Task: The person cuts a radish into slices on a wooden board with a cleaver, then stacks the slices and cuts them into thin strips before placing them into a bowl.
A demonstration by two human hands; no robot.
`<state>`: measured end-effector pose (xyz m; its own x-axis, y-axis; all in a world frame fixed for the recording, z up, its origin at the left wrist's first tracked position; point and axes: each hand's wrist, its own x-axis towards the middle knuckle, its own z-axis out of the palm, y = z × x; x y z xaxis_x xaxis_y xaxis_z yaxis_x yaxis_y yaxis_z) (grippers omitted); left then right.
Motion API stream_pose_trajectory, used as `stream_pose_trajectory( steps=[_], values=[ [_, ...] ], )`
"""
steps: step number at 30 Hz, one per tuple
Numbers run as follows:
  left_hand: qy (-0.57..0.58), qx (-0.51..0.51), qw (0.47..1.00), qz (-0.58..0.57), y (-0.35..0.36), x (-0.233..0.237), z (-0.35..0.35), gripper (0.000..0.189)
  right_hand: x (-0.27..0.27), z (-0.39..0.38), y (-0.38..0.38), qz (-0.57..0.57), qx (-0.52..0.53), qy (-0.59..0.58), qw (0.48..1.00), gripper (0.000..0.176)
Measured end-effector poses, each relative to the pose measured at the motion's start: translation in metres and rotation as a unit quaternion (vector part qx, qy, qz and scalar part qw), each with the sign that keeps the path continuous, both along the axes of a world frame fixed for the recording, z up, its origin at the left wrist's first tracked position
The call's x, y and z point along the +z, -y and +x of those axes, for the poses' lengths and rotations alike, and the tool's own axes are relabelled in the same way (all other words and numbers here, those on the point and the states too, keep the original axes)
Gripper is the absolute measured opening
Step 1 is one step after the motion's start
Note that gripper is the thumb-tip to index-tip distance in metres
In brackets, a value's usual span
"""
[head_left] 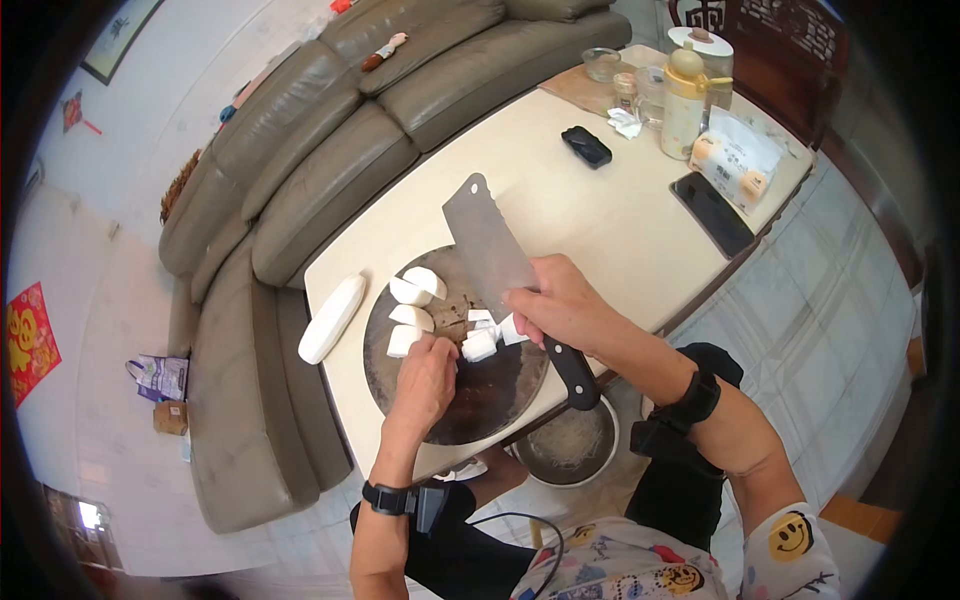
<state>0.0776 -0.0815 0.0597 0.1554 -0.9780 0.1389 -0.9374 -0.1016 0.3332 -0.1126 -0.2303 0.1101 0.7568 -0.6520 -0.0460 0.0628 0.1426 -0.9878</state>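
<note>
My right hand [560, 305] grips a cleaver [490, 235] with a black handle. Its wide blade is raised at a slant over the round chopping board [500, 395]. On the board's right half lie small cut white pieces [479, 345], partly under my right hand. My left hand [428, 378] rests low over the board with fingers curled together. It is close against a thick chunk of white radish [404, 341]; whatever is under its fingertips is hidden. More half-round chunks [410, 291] lie farther back. A long peeled white radish [333, 318] lies left of the board.
The cream table [400, 465] also bears a black phone [712, 215], a tissue pack [737, 160], a yellow bottle [684, 105], jars and a small black object [587, 147]. A metal basin [565, 440] stands below the near edge. Behind is a grey sofa [330, 160].
</note>
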Motion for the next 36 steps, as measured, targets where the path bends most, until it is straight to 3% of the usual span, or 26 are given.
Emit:
stream_pose_trajectory(
  steps=[5,7,11,13,15,17,24,26,36],
  values=[
    [-0.048,-0.009,0.994,0.102,-0.020,0.026,-0.003,0.008,-0.001,0.000,-0.002,-0.003,0.010,-0.034,0.999,0.012],
    [-0.131,0.003,0.974,0.182,-0.027,0.037,-0.003,0.012,0.002,-0.001,-0.004,-0.001,0.018,-0.042,0.999,0.012],
    [-0.185,0.032,0.965,0.183,-0.025,0.049,-0.008,0.020,0.008,0.001,-0.006,-0.002,0.023,-0.066,0.998,0.013],
    [-0.087,0.007,0.996,-0.007,-0.016,0.036,-0.009,0.026,0.007,0.005,-0.005,0.002,0.021,-0.082,0.996,0.014],
    [-0.142,0.017,0.989,-0.021,0.001,0.020,-0.011,0.029,0.004,0.010,-0.004,0.004,0.012,-0.072,0.997,0.014],
    [-0.094,-0.029,0.986,-0.134,0.023,0.007,-0.009,0.030,0.004,0.016,-0.002,0.012,0.010,-0.071,0.997,0.015],
    [-0.072,-0.031,0.993,-0.087,0.052,-0.019,-0.001,0.032,0.001,0.021,0.009,0.026,-0.026,-0.087,0.996,0.016],
    [-0.088,0.002,0.996,-0.035,0.055,-0.015,-0.001,0.024,-0.001,0.018,0.010,0.023,-0.021,-0.089,0.996,0.015],
    [-0.115,0.036,0.988,-0.095,0.055,-0.008,0.005,0.014,-0.002,0.008,0.010,0.016,-0.032,-0.084,0.996,0.016]
  ],
)
